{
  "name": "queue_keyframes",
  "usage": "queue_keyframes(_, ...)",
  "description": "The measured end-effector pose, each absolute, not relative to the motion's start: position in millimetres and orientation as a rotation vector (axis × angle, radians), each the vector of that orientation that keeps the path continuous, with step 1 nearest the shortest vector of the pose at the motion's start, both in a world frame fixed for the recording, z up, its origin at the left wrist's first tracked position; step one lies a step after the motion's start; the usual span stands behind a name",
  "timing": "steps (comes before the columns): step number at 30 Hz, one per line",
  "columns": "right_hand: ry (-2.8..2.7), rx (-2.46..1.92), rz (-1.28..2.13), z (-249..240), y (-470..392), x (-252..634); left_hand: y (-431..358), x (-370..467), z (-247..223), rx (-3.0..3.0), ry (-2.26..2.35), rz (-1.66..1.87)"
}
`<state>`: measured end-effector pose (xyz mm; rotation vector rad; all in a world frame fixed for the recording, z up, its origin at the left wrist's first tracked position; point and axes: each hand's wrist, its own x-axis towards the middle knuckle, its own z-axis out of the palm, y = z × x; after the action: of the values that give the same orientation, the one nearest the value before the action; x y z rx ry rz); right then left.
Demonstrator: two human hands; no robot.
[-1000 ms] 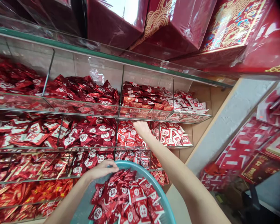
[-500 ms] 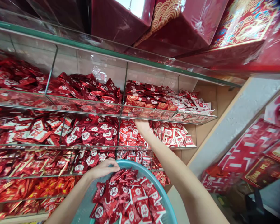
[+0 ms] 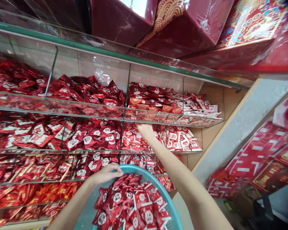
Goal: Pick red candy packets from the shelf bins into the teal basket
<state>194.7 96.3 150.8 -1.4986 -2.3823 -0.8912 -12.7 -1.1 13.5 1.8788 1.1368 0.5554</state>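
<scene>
left hand (image 3: 110, 172) grasping far-left rim of teal basket (image 3: 171, 198) — basket below shelves, held at front of body. red packets (image 3: 128, 199) piled inside, white labels showing.
right hand (image 3: 145, 130) reaching into second-row bin, over red-and-white packets (image 3: 131, 140) — fingertips hidden under upper glass shelf (image 3: 156, 120), can't tell if clenched or grasping. large wrapped boxes (image 3: 124, 27) on top.

The basket (image 3: 171, 202) is teal, its packets (image 3: 142, 198) red with white printed roundels.
</scene>
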Motion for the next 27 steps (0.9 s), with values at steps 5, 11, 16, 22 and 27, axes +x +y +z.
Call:
queue_keyframes(5, -2.311, -1.241, -0.900, 139.5, 73.1, 195.4, -3.3, -11.5, 17.7, 1.893, 1.124, 0.552)
queue_keyframes(11, -1.877, -0.927, -0.324, 123.7, 21.9, 194.1, -3.5, -11.2, 19.5, 1.903, 1.122, 0.545)
queue_keyframes(16, -1.487, -0.967, 0.502, 111.8, -17.9, 203.2, -2.5, -11.1, 19.3, 1.913, 1.127, 0.536)
queue_keyframes(22, -1.264, -1.075, 0.980, 88.4, -49.0, 232.8, -2.1, -8.8, 20.9, 1.941, 1.142, 0.515)
queue_keyframes(27, -1.438, -1.172, 1.142, 72.1, -82.7, 265.7, -5.1, -5.4, 29.6, 1.907, 1.151, 0.472)
